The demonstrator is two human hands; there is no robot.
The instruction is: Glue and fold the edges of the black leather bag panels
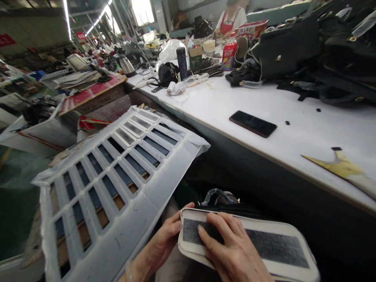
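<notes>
A flat white-edged panel [282, 250] with a dark grey textured middle lies on my lap, below the table edge. My left hand [163, 244] grips its left end, thumb on top and fingers curled under the rim. My right hand [235, 252] lies flat on the dark middle with fingers stretched toward the left. Just left of the hands stands a large white slotted template sheet [117, 184] with rows of rectangular cut-outs, tilted up and away.
A white worktable [308, 121] runs along the right with a black phone [253, 123], a yellow cut scrap [340, 166] and piled black bags [293, 51]. Farther back are a kettle [127, 65], a red carton [229, 55] and a seated person [230, 17].
</notes>
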